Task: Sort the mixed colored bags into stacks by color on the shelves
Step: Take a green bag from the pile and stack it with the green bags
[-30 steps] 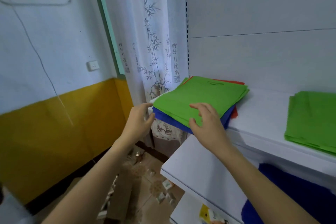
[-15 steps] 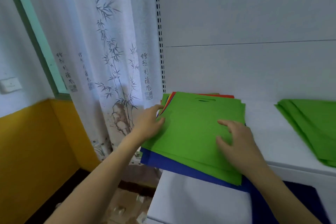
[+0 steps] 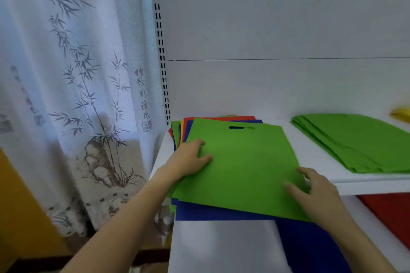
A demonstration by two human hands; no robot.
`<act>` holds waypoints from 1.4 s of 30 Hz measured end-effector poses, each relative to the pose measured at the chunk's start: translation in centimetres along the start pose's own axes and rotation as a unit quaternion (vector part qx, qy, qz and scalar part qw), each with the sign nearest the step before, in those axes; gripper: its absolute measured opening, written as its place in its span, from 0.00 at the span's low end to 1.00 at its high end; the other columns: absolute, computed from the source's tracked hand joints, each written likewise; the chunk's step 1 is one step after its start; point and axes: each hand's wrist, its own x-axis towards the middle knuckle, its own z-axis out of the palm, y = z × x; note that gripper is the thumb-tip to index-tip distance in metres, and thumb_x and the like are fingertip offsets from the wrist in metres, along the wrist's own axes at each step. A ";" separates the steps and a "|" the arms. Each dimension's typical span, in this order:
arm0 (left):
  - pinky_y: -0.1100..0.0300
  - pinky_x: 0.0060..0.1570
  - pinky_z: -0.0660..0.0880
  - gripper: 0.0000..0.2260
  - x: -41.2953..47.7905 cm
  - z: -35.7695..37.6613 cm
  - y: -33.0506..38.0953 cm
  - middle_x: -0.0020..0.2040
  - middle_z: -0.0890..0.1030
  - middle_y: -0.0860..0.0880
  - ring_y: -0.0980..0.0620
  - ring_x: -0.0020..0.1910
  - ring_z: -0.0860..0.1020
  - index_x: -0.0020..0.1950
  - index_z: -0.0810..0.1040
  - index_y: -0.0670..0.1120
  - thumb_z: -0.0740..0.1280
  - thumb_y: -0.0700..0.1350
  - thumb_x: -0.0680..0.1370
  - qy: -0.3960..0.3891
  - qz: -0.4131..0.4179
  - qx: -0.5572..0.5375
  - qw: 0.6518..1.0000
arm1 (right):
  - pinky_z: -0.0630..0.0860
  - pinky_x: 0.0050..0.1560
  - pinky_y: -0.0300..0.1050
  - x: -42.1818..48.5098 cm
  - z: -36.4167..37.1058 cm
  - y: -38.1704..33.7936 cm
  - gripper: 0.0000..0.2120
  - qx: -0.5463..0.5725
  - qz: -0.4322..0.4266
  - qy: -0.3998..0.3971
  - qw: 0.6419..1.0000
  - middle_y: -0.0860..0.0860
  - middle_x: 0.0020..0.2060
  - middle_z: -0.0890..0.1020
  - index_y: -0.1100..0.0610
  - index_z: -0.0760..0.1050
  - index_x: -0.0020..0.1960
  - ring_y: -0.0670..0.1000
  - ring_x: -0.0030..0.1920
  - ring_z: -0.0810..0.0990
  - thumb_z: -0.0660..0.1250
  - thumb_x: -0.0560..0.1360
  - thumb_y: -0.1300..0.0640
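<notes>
The left hand (image 3: 190,159) lies palm down on the left edge of the top green bag (image 3: 241,168), its fingers loosely bent and pressing on the cloth, with nothing pinched between them. The right hand (image 3: 315,190) is spread wide at the bag's right edge, near the lower corner. Its fingertips touch the cloth. The hand is blurred, so whether the thumb has slipped under the edge cannot be told.

The bag tops the mixed pile (image 3: 221,213) at the left end of the shelf (image 3: 310,155), and it lies between the two hands. Its long axis runs from the handle slot at 12 o'clock to the bottom edge at about 5 o'clock, where it overhangs the shelf front. Blue, red and yellow edges fan out beneath it at 11 o'clock.

The green stack (image 3: 355,142) lies on the same shelf at 2 o'clock from the right hand, apart from the pile with bare shelf between. The right hand is the nearer one, so the bag probably has to travel toward 2 o'clock, led by that hand. The layers below may drag along with it.
</notes>
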 end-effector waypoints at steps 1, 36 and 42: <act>0.53 0.67 0.66 0.26 0.0 -0.1 -0.1 0.68 0.71 0.43 0.46 0.67 0.67 0.71 0.62 0.44 0.62 0.54 0.77 0.007 0.000 0.003 1.000 | 0.66 0.65 0.55 -0.2 -0.1 0.1 0.27 0.010 0.012 0.002 1.000 0.59 0.64 0.72 0.56 0.65 0.69 0.60 0.65 0.68 0.67 0.73 0.52; 0.52 0.57 0.71 0.21 1.1 -1.0 8.4 0.62 0.75 0.41 0.43 0.46 0.77 0.65 0.72 0.44 0.61 0.31 0.74 0.145 0.026 -0.209 0.967 | 0.72 0.38 0.36 -2.4 -4.8 3.8 0.19 0.223 0.023 0.074 0.972 0.47 0.52 0.77 0.49 0.72 0.61 0.43 0.40 0.76 0.63 0.75 0.67; 0.63 0.59 0.66 0.21 4.9 0.9 15.4 0.64 0.74 0.44 0.46 0.56 0.74 0.65 0.72 0.43 0.62 0.30 0.73 0.208 0.062 -0.233 0.948 | 0.78 0.38 0.51 0.9 -10.8 7.6 0.21 0.197 0.002 0.115 0.974 0.49 0.54 0.74 0.48 0.71 0.65 0.58 0.43 0.79 0.62 0.75 0.66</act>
